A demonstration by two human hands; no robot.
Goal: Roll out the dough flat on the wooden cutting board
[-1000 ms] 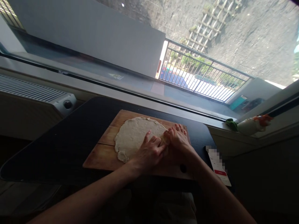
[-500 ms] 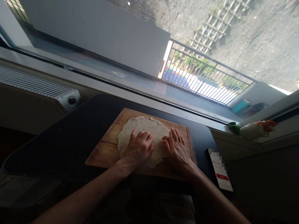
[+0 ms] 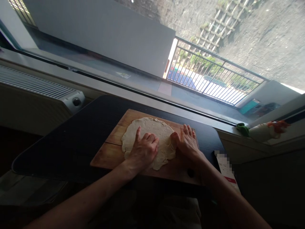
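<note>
The pale, flat, roundish sheet of soft dough lies on the brown wooden board, which sits on the black, smooth table. The left hand rests on top of the dough, over the middle of the board. 1 finger sticks out and the others bend under, so I cannot tell if they pinch any dough. The right hand is at the dough's right edge, toward the right end of the board. Its long fingers stretch out, with the thumb apart from them, and it is not wrapped around anything I can see. I think much of the flattening is done, because the dough is wide and thin-looking and takes up a big part of the board. The edge does not look finished: it is wavy, and 1 little tongue pokes toward the near side of the board. The part under the left hand is hidden, so I cannot say how flat it is. A thin phone with a pale screen and a red bar lies to the right of the board.
</note>
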